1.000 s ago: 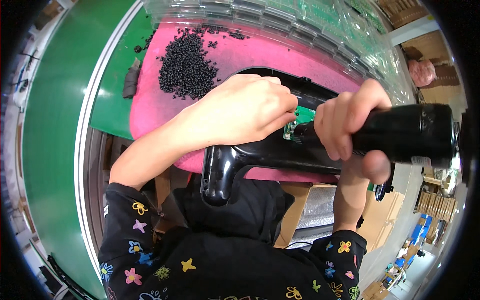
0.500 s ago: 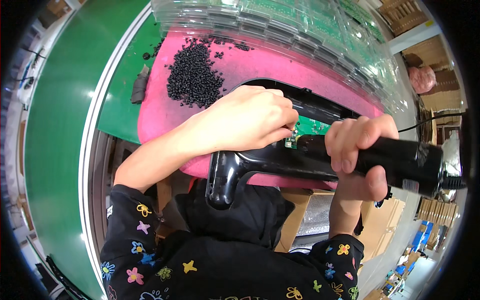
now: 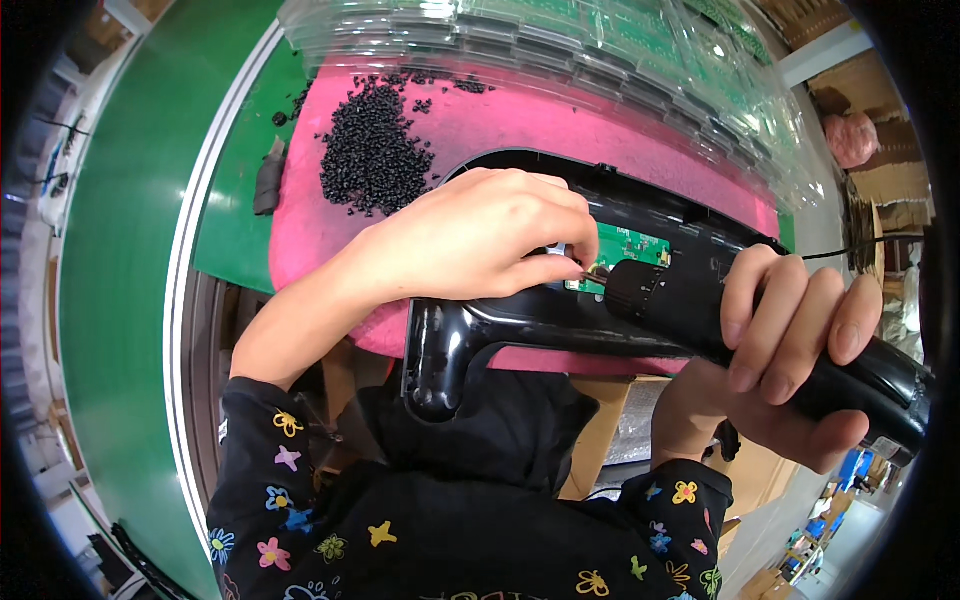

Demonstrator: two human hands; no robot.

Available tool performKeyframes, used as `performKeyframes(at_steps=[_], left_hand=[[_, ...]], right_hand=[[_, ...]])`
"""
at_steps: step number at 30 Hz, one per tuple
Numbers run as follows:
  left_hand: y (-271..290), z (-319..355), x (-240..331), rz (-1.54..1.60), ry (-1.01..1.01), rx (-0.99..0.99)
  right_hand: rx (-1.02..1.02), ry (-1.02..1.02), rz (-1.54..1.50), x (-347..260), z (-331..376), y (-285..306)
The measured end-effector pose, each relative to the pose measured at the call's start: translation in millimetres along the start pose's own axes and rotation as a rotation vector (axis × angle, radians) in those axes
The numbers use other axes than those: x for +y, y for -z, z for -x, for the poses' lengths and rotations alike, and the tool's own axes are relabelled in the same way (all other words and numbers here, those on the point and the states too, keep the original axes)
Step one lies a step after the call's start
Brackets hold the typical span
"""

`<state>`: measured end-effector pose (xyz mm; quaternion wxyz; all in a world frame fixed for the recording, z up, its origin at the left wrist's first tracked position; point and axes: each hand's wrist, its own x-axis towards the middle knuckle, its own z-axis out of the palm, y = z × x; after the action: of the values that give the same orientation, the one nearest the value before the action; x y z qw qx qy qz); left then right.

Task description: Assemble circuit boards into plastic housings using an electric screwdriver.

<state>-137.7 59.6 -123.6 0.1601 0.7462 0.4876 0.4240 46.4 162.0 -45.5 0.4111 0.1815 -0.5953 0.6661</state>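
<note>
My right hand (image 3: 790, 335) is wrapped round a black electric screwdriver (image 3: 690, 300), tilted with its nose pointing left over a green circuit board (image 3: 637, 246). The board sits inside a glossy black plastic housing (image 3: 438, 365) with a long hollow body and a rounded arm toward me. My left hand (image 3: 505, 235) reaches over the housing's left part. Its thumb and index finger are pinched together right at the screwdriver's bit; whatever they hold is too small and hidden to make out.
A heap of small black screws (image 3: 372, 150) lies on the pink mat (image 3: 480, 110). Stacked clear plastic trays (image 3: 560, 60) with green boards stand behind. A dark wrapped roll (image 3: 269, 180) rests on the green surface at left, beside a white rail (image 3: 195, 190).
My right hand has drawn the screwdriver to the right and tilted it, so its nose and more of the board now show. My left fingers have come to the bit.
</note>
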Motion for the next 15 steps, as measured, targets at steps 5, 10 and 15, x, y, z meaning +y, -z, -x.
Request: performKeyframes(at_steps=[5, 10, 15], left_hand=[[2.1, 5.2, -0.2, 0.03, 0.008, 0.007], [1.5, -2.4, 0.1, 0.04, -0.019, -0.01], [2.0, 2.9, -1.8, 0.051, -0.014, 0.016]], right_hand=[[-0.013, 0.035, 0.0, 7.9, 0.9, 2.8], [-0.101, 0.065, 0.046, 0.8, 0.7, 7.3], [-0.119, 0.042, 0.035, 7.7, 1.7, 7.2]])
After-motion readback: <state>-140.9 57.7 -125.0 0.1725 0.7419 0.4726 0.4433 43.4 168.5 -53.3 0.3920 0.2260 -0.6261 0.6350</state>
